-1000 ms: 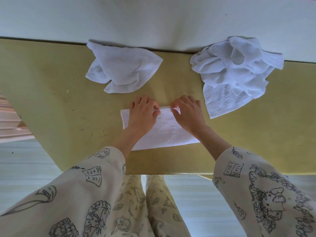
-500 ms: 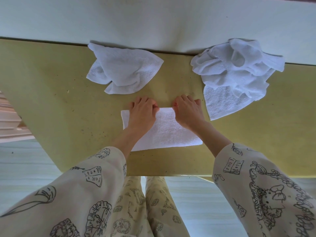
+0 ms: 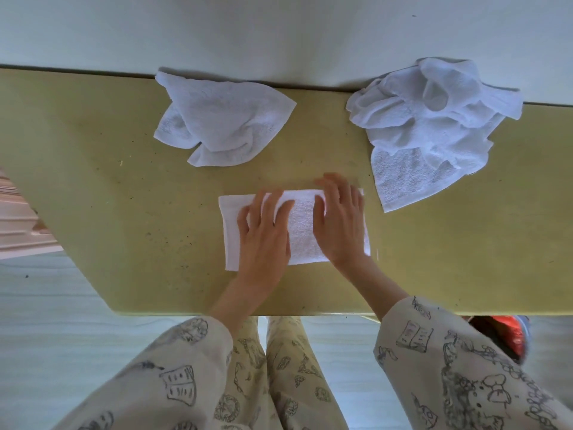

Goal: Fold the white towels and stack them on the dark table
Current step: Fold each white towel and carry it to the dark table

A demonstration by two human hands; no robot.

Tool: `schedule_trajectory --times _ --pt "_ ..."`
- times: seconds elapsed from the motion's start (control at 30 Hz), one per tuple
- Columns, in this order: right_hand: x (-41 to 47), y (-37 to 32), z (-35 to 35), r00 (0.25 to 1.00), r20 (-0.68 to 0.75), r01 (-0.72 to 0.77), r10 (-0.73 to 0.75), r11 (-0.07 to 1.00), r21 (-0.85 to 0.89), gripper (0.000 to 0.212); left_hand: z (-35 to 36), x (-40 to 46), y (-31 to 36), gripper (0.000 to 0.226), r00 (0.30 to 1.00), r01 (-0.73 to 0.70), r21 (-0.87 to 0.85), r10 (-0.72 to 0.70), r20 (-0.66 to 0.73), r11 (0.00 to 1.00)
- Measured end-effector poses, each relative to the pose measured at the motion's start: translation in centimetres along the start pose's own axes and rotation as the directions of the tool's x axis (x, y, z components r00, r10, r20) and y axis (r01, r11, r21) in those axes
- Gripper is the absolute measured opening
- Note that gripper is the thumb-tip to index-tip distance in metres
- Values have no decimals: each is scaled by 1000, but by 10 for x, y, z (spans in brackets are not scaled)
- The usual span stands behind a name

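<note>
A white towel (image 3: 302, 231), folded into a flat rectangle, lies on the olive-yellow table (image 3: 124, 197) just ahead of me. My left hand (image 3: 263, 234) rests flat on its left half, fingers spread. My right hand (image 3: 339, 225) presses flat on its right half, fingers reaching the far edge. A loosely crumpled white towel (image 3: 221, 119) sits at the back, left of centre. A bigger heap of crumpled white towels (image 3: 434, 125) lies at the back right.
A pale wall (image 3: 279, 32) runs along the table's far edge. The near table edge (image 3: 279, 313) is right at my legs. Something red and dark (image 3: 502, 333) shows below the table at the right. Pale flooring lies to the left.
Both hands were pinching the folded towel's far edge with curled fingers. They have now flattened out on top of it, fingers spread, with the right hand shifted slightly right.
</note>
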State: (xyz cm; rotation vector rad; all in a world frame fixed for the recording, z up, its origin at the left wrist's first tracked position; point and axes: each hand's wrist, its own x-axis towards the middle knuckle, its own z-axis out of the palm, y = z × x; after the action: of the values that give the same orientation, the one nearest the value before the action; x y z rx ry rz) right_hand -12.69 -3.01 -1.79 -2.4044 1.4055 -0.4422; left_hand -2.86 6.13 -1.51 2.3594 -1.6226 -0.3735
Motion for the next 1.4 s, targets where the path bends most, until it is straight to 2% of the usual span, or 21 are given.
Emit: schedule_trajectory --times 0.1,0.27,0.53,0.7,0.83,0.93,1.0,1.07,1.13,1.17,1.3,1.4 --pt "-32 1 14 989 99 112 -107 993 -43 32 14 -10 0 42 993 -81 77 74 90 994" --pt "-40 14 23 972 215 129 -98 982 -136 42 23 1 -18 47 973 -126 157 91 212 980" --pt "-38 38 22 956 281 161 -80 947 -279 58 15 -10 -62 52 981 -163 183 140 135 969" --pt "-38 38 23 957 279 161 -78 943 -291 60 15 -11 -68 52 986 -143 184 124 111 972" --pt "-38 37 23 956 286 161 -73 941 -298 61 13 -9 -68 51 983 -141 178 116 145 974" --pt "-37 37 22 951 303 164 -65 935 -313 62 7 -14 -67 51 995 -32 142 17 103 989" --pt "-37 37 22 948 311 166 -63 934 -317 63 -1 -19 -66 50 988 152 115 -155 17 982" --pt "-37 36 22 944 324 164 -56 935 -316 63 -12 -23 -61 49 903 428 16 -427 -44 903" --pt "-37 36 22 941 335 162 -50 935 -314 64 -19 -21 -55 52 770 638 -75 -638 33 766" --pt "-38 36 21 939 340 163 -49 935 -315 64 -21 -19 -51 53 731 682 -86 -678 80 726" --pt "-42 34 20 936 352 152 -34 937 -314 64 -25 -6 -43 44 669 740 -100 -714 205 665" --pt "-47 31 19 937 348 132 -17 942 -309 63 -29 -1 -39 38 685 724 -107 -691 232 682"
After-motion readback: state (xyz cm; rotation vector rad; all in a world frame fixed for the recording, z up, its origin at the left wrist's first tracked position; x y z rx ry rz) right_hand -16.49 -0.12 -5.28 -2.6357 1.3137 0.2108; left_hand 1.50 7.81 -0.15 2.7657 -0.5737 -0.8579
